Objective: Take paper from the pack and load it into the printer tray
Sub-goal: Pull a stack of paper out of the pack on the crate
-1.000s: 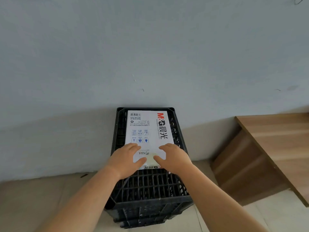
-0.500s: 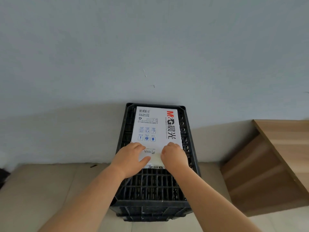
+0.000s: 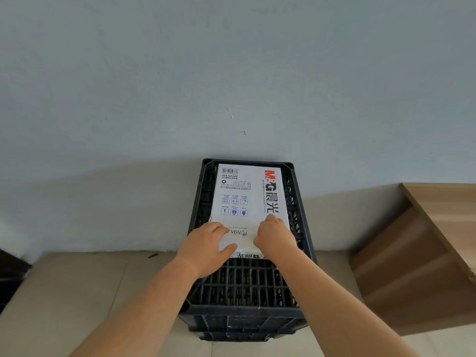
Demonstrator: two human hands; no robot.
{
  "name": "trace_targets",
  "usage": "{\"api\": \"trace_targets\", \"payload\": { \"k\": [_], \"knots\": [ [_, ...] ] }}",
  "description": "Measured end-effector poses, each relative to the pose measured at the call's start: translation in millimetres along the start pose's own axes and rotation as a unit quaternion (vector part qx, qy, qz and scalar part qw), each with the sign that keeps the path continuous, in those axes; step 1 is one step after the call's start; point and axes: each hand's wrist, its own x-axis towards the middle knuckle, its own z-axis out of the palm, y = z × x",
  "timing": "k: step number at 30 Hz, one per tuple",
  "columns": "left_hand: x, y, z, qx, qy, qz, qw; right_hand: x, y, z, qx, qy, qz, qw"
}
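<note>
Item: paper pack [image 3: 248, 199], lying flat on upturned black crate [image 3: 247, 287], toward its 12 o'clock end by the wall. My left hand [image 3: 206, 249] and right hand [image 3: 274, 239] press its near edge, fingers narrow, apparently working the wrapper flap open. Printer tray: not visible.

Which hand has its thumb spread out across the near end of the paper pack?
The left hand. Its thumb lies open along the pack's near edge; the right hand shows curled knuckles on the pack, no thumb visible.
</note>
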Motion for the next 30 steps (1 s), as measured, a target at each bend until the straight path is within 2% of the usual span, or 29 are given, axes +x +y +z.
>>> {"api": "trace_targets", "payload": {
  "k": [11,17,25,30],
  "knots": [
    [4.1,3.8,7.0,0.0,-0.001,-0.003,1.0,1.7,-1.7,1.8,-0.041,0.017,-0.043,0.998],
    [6.3,6.4,10.5,-0.001,0.0,-0.001,1.0,-6.0,10.5,7.1,0.039,0.04,-0.047,0.997],
    [5.7,6.2,11.6,0.0,0.001,-0.005,1.0,4.4,0.1,4.7,0.008,0.006,-0.011,1.0],
    [5.3,6.4,10.8,0.007,0.001,-0.004,1.0,5.0,-1.0,6.6,0.042,0.01,-0.019,0.999]
  ]
}}
